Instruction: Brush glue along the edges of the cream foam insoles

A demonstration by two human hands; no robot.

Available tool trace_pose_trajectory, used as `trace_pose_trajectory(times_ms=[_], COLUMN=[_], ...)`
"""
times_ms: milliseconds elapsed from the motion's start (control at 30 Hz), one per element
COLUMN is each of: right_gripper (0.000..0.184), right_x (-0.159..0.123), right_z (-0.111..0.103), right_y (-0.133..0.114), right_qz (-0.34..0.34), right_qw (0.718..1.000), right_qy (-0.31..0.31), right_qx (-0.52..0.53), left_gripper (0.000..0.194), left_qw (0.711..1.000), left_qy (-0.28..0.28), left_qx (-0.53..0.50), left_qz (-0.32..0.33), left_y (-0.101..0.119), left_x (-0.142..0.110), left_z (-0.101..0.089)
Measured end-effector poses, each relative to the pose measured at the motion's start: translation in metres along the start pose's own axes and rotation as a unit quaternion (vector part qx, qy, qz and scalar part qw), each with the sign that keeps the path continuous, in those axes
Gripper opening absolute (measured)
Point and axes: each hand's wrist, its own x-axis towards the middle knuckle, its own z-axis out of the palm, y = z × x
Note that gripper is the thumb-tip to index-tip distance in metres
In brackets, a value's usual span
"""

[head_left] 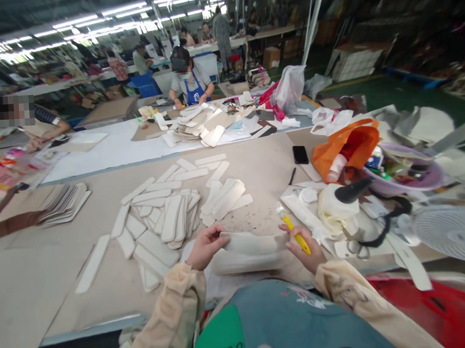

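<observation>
Head view, from the left: shows a person [42, 125] seated at the upper left, with a fanned stack of panels [61, 203] below, on the table [263, 159]. Next, left of centre, shows a spread heap of pale strips [176, 217], many overlapping, some lying singly about the edges. At upper centre, shows a co-worker [193, 84] in a blue apron behind another pile. Below centre, grips the left end of a pale strip [252, 243] between thumb and fingers with the left hand [207, 246] — held just above a blurred stack [246, 262], near the table's front edge. Right of that, closes the right hand [308, 251] round a yellow-handled tool [297, 236], head pointing up and left — fingers near the strip's right end, too blurred to tell whether touching. Beyond, has a black phone [300, 154] lying flat, then an orange bag [339, 149] and a purple basin [435, 176] at right, with a fan [452, 231] below at the right edge
</observation>
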Motion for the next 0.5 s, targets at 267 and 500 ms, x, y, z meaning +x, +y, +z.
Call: trace_pose_trajectory(times_ms=[267, 500], right_gripper=[0.037, 0.027], right_x=[-0.014, -0.016], right_z=[0.01, 0.027], right_y=[0.016, 0.038], right_qz=[0.059, 0.021], right_qw=[0.998, 0.986], right_qy=[0.018, -0.078], right_qx=[-0.003, -0.147], left_gripper=[0.037, 0.025], left_qw=[0.971, 0.907], left_qy=[0.174, 0.248], left_qx=[0.104, 0.284], left_qz=[-0.127, -0.188], left_y=[-0.06, -0.113], left_x=[-0.022, -0.036], left_z=[-0.007, -0.012])
